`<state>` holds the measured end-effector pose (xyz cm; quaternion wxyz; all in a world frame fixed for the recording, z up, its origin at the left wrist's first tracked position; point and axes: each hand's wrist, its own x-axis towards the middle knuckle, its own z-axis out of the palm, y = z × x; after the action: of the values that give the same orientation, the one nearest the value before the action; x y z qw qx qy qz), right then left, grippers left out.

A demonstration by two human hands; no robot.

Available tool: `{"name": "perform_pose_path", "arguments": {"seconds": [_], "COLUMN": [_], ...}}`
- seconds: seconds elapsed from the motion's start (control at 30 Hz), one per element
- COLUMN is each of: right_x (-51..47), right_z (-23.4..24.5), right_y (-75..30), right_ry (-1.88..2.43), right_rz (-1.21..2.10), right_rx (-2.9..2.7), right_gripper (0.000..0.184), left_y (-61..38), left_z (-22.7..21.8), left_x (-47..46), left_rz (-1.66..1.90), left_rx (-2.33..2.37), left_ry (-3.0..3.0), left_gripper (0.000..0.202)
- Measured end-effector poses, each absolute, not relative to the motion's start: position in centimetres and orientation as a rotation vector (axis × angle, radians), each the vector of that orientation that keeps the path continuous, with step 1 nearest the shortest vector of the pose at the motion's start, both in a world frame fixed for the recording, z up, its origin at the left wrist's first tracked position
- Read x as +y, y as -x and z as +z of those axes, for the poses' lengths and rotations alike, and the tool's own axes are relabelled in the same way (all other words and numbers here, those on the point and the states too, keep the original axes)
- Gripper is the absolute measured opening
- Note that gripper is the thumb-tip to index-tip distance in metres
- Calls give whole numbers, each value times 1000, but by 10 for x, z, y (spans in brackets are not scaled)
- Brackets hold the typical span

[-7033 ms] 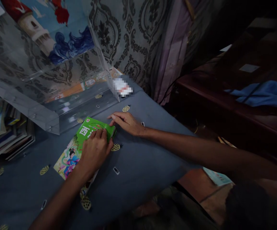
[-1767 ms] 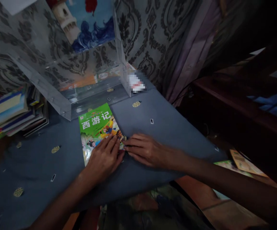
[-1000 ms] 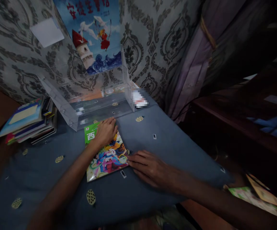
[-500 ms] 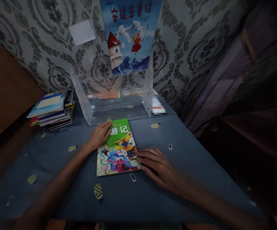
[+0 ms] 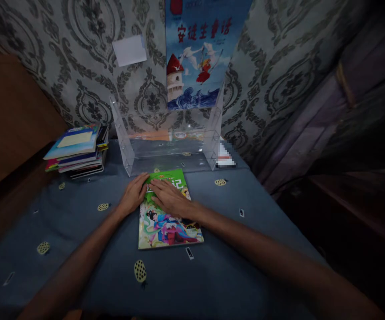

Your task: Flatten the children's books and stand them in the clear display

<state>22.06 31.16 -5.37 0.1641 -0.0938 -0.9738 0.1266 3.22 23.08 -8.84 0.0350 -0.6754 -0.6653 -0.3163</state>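
Observation:
A green-topped picture book point(image 5: 170, 229) lies closed on the blue tablecloth, its colourful cover facing up. My left hand point(image 5: 135, 192) rests at the book's upper left edge, fingers stretched out and touching it. Across the upper part of the cover lies my right hand point(image 5: 169, 198), flat with its fingers extended, the tips close to my left hand. It hides part of the white title characters and some of the drawn figures.
Just beyond the book stands a clear acrylic rack point(image 5: 125, 146), with a blue picture book point(image 5: 197, 66) upright at its top. A stack of books point(image 5: 77, 151) sits at the left. A pixelated white item point(image 5: 225, 155) is right of the rack. A patterned wall rises behind.
My right hand has moved from the book's right edge up and left onto its cover. My left hand stays at the upper left edge. The view has shifted slightly.

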Motion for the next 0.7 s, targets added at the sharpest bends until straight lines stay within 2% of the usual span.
{"name": "perform_pose_path", "arguments": {"seconds": [0.37, 0.7], "right_x": [372, 373], "right_z": [-79, -100], "right_y": [-272, -275], "right_ry": [640, 647], "right_rz": [454, 572], "right_rx": [-2645, -2523], "right_gripper": [47, 51], "left_y": [-34, -48], "left_z": [-87, -67], "left_x": [231, 233], "left_rz": [-926, -702], "left_rx": [-2071, -2108], "left_ry": [2084, 1954], "left_gripper": [40, 30]}}
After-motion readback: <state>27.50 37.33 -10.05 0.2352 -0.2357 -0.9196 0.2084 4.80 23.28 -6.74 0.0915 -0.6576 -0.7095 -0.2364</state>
